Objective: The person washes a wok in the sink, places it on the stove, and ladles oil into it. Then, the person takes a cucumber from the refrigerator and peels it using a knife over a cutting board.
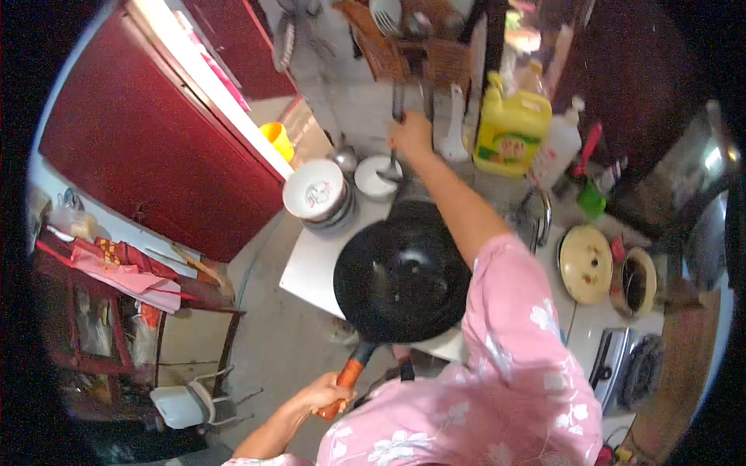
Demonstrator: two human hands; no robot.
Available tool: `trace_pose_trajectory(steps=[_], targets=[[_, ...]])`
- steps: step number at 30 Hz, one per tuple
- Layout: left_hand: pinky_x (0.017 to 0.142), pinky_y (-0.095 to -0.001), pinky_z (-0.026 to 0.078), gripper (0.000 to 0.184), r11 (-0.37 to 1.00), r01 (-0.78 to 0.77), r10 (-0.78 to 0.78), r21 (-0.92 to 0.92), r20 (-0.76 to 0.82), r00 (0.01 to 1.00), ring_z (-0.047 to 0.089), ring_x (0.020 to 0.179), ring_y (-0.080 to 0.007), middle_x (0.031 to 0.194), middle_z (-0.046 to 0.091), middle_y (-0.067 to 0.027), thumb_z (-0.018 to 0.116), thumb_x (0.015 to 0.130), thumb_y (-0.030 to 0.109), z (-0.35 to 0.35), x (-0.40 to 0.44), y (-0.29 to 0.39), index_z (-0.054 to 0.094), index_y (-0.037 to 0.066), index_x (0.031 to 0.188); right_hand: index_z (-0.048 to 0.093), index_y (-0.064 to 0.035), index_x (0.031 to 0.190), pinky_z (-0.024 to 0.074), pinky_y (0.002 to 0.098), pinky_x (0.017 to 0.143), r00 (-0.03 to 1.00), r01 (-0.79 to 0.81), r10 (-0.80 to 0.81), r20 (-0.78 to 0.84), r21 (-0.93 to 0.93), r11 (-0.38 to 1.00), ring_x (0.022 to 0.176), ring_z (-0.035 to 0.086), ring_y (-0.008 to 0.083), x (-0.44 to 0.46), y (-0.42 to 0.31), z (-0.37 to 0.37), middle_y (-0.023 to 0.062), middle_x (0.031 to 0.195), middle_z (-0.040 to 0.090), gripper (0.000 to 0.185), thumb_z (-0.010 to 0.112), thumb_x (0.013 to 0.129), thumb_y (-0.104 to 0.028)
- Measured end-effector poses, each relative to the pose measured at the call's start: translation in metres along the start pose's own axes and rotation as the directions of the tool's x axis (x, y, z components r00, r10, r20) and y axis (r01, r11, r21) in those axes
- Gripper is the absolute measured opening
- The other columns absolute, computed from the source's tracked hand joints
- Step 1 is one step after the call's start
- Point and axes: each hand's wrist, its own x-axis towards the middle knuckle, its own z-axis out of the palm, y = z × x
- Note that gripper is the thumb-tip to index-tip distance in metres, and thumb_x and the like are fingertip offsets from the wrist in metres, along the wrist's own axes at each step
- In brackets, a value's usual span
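Observation:
My left hand (328,394) is wrapped around the orange-brown wooden handle of a black wok (404,299). A few small bits lie on the wok's dark inside. My right hand (412,133), arm stretched forward, grips a long-handled cooking utensil (389,175). Its blurred dark head is over or in a small white bowl (373,183); whether it touches is unclear, and I cannot tell if it is a ladle or a spatula. Beside that bowl, a larger white bowl with a red mark (314,189) tops a stack.
Behind the right hand stand a yellow detergent jug (513,128), a white pump bottle (556,147) and a white spoon (455,124). A faucet (544,217) and a cream lid (585,264) are to the right. A yellow cup (277,140) and red cabinet door (155,147) are left.

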Motion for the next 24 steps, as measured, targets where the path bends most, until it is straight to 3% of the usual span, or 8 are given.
trace_pose_trajectory(steps=[3, 5, 7, 9, 11, 17, 19, 24], targets=[[0.040, -0.0235, 0.039, 0.020, 1.000, 0.002, -0.001, 0.025, -0.039, 0.999, 0.047, 0.044, -0.0104, 0.057, 0.047, -0.0015, 0.059, 0.065, 0.007, 0.000, 0.003, 0.003, 0.045, 0.005, 0.080, 0.057, 0.0031, 0.080, 0.0470, 0.0378, 0.062, 0.983, 0.029, 0.000, 0.182, -0.159, 0.987, 0.068, 0.058, 0.0331, -0.010, -0.012, -0.026, 0.0209, 0.077, 0.058, 0.047, 0.063, 0.059, -0.038], [0.039, -0.0242, 0.039, 0.015, 1.000, 0.011, -0.010, 0.014, -0.054, 0.998, 0.046, 0.043, -0.0112, 0.056, 0.047, -0.0028, 0.056, 0.068, 0.005, 0.001, 0.007, 0.007, 0.043, 0.004, 0.077, 0.056, 0.0036, 0.081, 0.0465, 0.0369, 0.065, 0.992, 0.112, -0.100, 0.075, -0.176, 0.978, 0.068, 0.057, 0.0333, -0.025, -0.014, -0.044, 0.0201, 0.079, 0.058, 0.048, 0.061, 0.060, -0.039], [0.040, -0.0226, 0.038, 0.014, 0.999, 0.033, -0.033, -0.009, -0.027, 0.999, 0.044, 0.044, -0.0089, 0.056, 0.046, -0.0013, 0.055, 0.070, 0.005, 0.000, 0.010, 0.012, 0.043, 0.005, 0.078, 0.055, 0.0032, 0.086, 0.0469, 0.0329, 0.065, 0.970, 0.204, -0.204, 0.131, 0.011, 0.979, 0.067, 0.058, 0.0268, -0.065, -0.030, -0.091, 0.0167, 0.076, 0.059, 0.044, 0.060, 0.065, -0.035], [0.041, -0.0224, 0.038, 0.014, 0.999, 0.037, -0.037, -0.018, 0.004, 0.999, 0.044, 0.044, -0.0090, 0.057, 0.046, -0.0015, 0.055, 0.070, 0.005, -0.001, 0.014, 0.016, 0.043, 0.005, 0.078, 0.047, 0.0036, 0.106, 0.0479, 0.0250, 0.063, 0.899, -0.078, -0.017, 0.439, 0.199, 0.977, 0.073, 0.058, 0.0159, -0.109, -0.044, -0.144, 0.0097, 0.086, 0.059, 0.039, 0.054, 0.076, -0.020], [0.041, -0.0223, 0.039, 0.014, 0.999, 0.034, -0.033, -0.023, 0.033, 0.999, 0.044, 0.044, -0.0091, 0.057, 0.046, -0.0017, 0.055, 0.070, 0.005, -0.001, 0.018, 0.024, 0.043, 0.005, 0.078, 0.051, 0.0029, 0.101, 0.0477, 0.0249, 0.063, 0.840, -0.251, 0.025, 0.543, 0.346, 0.904, 0.073, 0.058, 0.0153, -0.153, -0.046, -0.188, 0.0107, 0.087, 0.058, 0.030, 0.052, 0.078, -0.017], [0.041, -0.0225, 0.038, 0.016, 0.999, 0.051, -0.051, 0.019, -0.001, 0.999, 0.045, 0.045, -0.0101, 0.058, 0.045, -0.0024, 0.055, 0.069, 0.004, 0.003, 0.023, 0.037, 0.043, 0.004, 0.080, 0.054, 0.0004, 0.093, 0.0462, 0.0237, 0.056, 0.632, -0.587, 0.284, 0.721, 0.206, 0.783, 0.067, 0.058, 0.0127, -0.263, 0.018, -0.271, 0.0070, 0.076, 0.059, 0.022, 0.050, 0.079, -0.017], [0.040, -0.0227, 0.038, 0.020, 0.995, 0.061, -0.058, 0.079, -0.041, 0.997, 0.045, 0.044, -0.0109, 0.058, 0.045, -0.0028, 0.056, 0.068, 0.004, 0.009, 0.020, 0.046, 0.043, 0.003, 0.083, 0.055, 0.0001, 0.087, 0.0456, 0.0235, 0.054, 0.573, -0.676, 0.491, 0.656, 0.040, 0.736, 0.064, 0.058, 0.0126, -0.293, 0.067, -0.264, 0.0055, 0.073, 0.058, 0.021, 0.049, 0.079, -0.018], [0.040, -0.0231, 0.038, 0.023, 0.996, 0.081, -0.079, 0.039, -0.055, 0.995, 0.045, 0.044, -0.0113, 0.058, 0.044, -0.0033, 0.057, 0.068, 0.004, 0.011, 0.018, 0.052, 0.042, 0.002, 0.086, 0.056, 0.0000, 0.081, 0.0462, 0.0330, 0.058, 0.797, -0.474, 0.496, 0.345, -0.152, 0.867, 0.061, 0.057, 0.0245, -0.314, 0.191, -0.210, 0.0130, 0.070, 0.057, 0.023, 0.049, 0.078, -0.022]])
